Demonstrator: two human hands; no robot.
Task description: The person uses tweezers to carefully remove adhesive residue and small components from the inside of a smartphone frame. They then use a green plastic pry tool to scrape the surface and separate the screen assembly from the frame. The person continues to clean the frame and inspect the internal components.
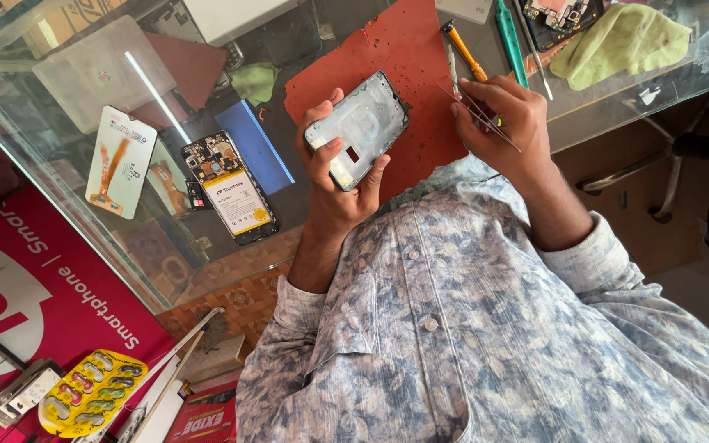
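Above the glass surface (84,164) and its red mat (404,74), the left hand (334,176) gripped a phone back panel (359,127), long axis slanting up toward the right hand (506,123). That hand, just beside it, pinched what looked like thin tweezers (478,115), tips seemingly pointing at the panel's upper end.

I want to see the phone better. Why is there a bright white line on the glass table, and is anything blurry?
Head view: the white streak is a lamp's glare on the glass counter; daylight is even, the phone frame in the left hand is sharp, and the edges look a little stretched.
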